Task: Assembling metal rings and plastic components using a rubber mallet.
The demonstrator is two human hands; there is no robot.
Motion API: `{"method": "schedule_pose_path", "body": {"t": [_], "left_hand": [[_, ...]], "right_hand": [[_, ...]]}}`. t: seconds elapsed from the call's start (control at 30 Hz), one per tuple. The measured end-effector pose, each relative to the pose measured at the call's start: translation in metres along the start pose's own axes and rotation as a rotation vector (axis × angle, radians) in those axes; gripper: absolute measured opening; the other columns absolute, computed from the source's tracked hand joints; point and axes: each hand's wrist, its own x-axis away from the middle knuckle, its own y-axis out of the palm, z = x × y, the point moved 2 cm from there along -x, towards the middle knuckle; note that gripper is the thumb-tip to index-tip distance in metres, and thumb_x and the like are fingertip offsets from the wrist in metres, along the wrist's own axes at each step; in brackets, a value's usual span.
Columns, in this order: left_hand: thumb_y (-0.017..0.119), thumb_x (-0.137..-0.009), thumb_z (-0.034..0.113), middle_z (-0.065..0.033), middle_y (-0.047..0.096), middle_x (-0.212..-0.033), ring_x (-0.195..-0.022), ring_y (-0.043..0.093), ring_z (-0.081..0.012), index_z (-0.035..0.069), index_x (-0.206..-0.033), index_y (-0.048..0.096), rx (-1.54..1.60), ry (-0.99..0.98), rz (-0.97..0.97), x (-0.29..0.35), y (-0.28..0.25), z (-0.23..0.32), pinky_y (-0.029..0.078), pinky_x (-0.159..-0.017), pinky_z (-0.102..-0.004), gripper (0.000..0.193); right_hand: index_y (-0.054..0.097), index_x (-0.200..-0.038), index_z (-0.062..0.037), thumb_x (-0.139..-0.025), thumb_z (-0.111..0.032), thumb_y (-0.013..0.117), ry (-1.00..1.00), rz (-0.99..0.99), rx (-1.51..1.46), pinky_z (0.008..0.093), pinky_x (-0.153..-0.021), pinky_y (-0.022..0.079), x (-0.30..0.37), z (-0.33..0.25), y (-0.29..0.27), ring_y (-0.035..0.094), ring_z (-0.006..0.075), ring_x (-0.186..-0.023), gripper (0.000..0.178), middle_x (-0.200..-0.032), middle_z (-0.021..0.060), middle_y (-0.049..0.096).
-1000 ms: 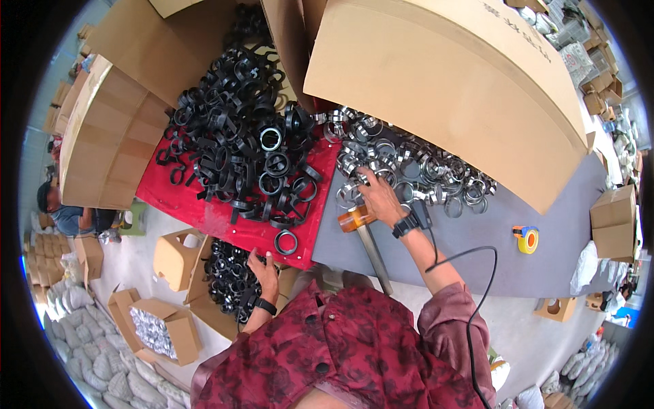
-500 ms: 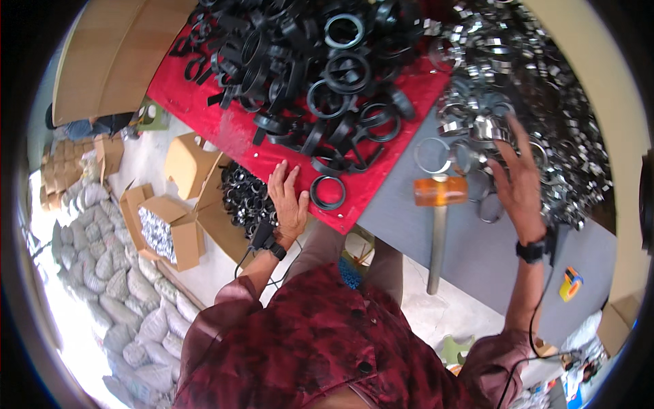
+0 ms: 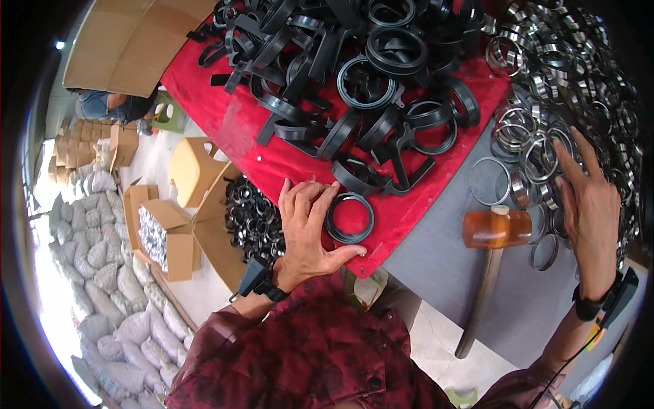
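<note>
My left hand [image 3: 303, 225] rests on the red cloth [image 3: 238, 140], fingers and thumb spread around the near left side of a black plastic ring [image 3: 349, 239]. The ring lies flat near the cloth's front corner; whether the fingers touch it, I cannot tell. Beyond it rises a heap of black ring-shaped parts [image 3: 327, 58]. My right hand [image 3: 591, 211] is open, its fingertips over the near edge of a pile of shiny metal rings [image 3: 555, 58]. Left of that hand, a mallet [image 3: 497, 229] with an orange-brown head lies on the grey tabletop [image 3: 436, 252], handle toward me.
Several loose metal rings [image 3: 509, 183] lie around the mallet head. Below the table's left side stand an open carton [image 3: 180, 255] of small pale parts and a box of black parts [image 3: 252, 215]. Stacked sacks [image 3: 122, 286] fill the floor at left. Another person [image 3: 102, 105] is partly visible at the far left.
My left hand has come in closer to the black ring, its thumb now stretched out below it. The view has shifted, and my right hand remains at the metal rings.
</note>
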Motion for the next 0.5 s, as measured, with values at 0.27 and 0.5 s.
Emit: {"method": "schedule_pose_path", "body": {"t": [0.27,0.5], "left_hand": [[0.083,-0.073,0.043,-0.0137,0.064,-0.092,-0.084,0.062,-0.0312,-0.003,-0.107,0.066,0.185,-0.051,0.008,0.001,-0.021,-0.006,0.05,-0.075,-0.0386,0.059],[0.066,-0.09,0.055,-0.0025,0.063,-0.075,-0.058,0.054,-0.0096,0.01,-0.092,0.065,1.283,-0.556,-0.454,0.009,-0.014,-0.033,0.038,-0.054,-0.0246,0.046]], "right_hand": [[0.059,-0.143,-0.011,-0.095,-0.012,0.065,0.207,0.246,-0.806,0.0286,-0.058,0.055,0.012,-0.002,-0.021,0.069,0.0144,-0.087,0.049,-0.118,0.0123,0.072],[0.06,-0.137,0.0019,-0.095,-0.019,0.068,0.089,0.283,-0.991,0.0258,-0.055,0.054,0.055,-0.063,0.001,0.071,0.013,-0.08,0.047,-0.106,0.0125,0.072]]}}
